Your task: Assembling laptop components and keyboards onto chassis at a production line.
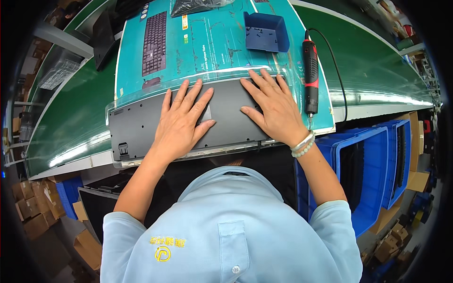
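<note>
A black keyboard [226, 108] lies with its underside up in a clear plastic holder [113, 104], near the front edge of the bench. Small screw holes and a flip-out foot show on its back. My left hand [181, 118] rests flat on its middle-left part, fingers spread and pointing away from me. On the right part lies my right hand [273, 106], also spread flat, its fingertips at the far edge. Just right of that hand a red and black electric screwdriver [310, 78] stands bit down, its cable looping to the right. Neither hand grips anything.
A blue open bin [266, 32] with several small dark screws stands on the teal printed cardboard sheet [207, 47]. A dark plastic bag [200, 5] lies at the far edge. Blue crates [361, 141] holding dark parts stand at the right, below the green bench [363, 70].
</note>
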Action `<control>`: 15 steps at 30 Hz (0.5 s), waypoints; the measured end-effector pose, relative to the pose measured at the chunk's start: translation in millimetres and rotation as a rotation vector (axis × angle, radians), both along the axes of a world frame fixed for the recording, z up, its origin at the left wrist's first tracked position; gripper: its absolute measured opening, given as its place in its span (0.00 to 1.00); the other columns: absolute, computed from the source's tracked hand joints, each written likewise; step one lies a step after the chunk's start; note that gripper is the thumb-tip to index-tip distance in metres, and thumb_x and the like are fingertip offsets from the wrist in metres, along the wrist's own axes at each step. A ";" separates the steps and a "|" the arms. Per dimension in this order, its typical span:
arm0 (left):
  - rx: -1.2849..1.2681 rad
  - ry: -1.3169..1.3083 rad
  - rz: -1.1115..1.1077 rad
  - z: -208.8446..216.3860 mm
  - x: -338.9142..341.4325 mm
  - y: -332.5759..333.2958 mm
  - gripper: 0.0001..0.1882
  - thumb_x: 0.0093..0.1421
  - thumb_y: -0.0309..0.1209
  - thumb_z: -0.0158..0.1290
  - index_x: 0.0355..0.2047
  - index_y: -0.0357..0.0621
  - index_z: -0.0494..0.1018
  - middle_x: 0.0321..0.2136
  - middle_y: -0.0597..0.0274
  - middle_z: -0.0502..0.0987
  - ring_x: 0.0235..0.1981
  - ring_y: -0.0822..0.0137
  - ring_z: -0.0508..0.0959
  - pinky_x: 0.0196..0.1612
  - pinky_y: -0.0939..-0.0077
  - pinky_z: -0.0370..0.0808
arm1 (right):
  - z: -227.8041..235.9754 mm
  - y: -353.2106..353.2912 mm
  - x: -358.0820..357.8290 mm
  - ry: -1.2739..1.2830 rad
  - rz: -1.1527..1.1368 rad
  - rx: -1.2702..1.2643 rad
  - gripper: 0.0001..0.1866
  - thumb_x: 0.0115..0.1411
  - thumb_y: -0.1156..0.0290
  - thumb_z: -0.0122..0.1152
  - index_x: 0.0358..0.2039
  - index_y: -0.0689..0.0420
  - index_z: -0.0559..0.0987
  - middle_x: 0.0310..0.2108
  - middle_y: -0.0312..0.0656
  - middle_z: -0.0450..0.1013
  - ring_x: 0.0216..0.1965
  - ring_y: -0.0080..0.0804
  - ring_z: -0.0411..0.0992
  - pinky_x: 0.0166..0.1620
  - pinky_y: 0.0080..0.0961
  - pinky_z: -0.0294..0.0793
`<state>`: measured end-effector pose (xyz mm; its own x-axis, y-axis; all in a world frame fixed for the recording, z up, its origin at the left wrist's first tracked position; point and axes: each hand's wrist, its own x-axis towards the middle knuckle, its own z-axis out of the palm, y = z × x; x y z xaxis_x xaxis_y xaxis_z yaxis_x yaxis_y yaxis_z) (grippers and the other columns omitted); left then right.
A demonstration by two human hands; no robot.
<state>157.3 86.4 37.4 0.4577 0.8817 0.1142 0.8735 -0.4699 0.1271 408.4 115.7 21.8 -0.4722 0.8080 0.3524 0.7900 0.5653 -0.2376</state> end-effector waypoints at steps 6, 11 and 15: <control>0.002 0.015 -0.001 -3.1 -0.9 1.0 0.32 0.64 0.49 0.45 0.66 0.52 0.58 0.67 0.61 0.55 0.70 0.56 0.47 0.68 0.49 0.44 | -0.8 3.8 3.9 0.080 0.018 -0.082 0.26 0.63 0.53 0.52 0.57 0.55 0.72 0.62 0.43 0.65 0.66 0.42 0.57 0.67 0.41 0.51; 0.033 0.020 -0.012 -6.0 -2.7 0.0 0.32 0.65 0.50 0.43 0.66 0.52 0.58 0.68 0.60 0.55 0.70 0.55 0.47 0.68 0.48 0.44 | 8.4 9.6 19.5 0.687 0.075 -0.376 0.23 0.65 0.58 0.51 0.56 0.57 0.74 0.59 0.43 0.68 0.64 0.37 0.60 0.64 0.36 0.57; 0.037 0.012 -0.017 -7.5 -4.7 0.4 0.31 0.66 0.50 0.42 0.66 0.51 0.58 0.68 0.60 0.54 0.70 0.55 0.47 0.68 0.48 0.44 | 20.7 13.3 32.5 1.042 0.067 -0.533 0.21 0.66 0.61 0.51 0.55 0.58 0.75 0.58 0.43 0.69 0.60 0.34 0.65 0.61 0.30 0.63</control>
<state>152.6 86.8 29.9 0.4745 0.8689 0.1408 0.8665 -0.4893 0.0993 440.8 129.0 42.6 -0.2022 0.9546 0.2187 0.0463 0.2323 -0.9715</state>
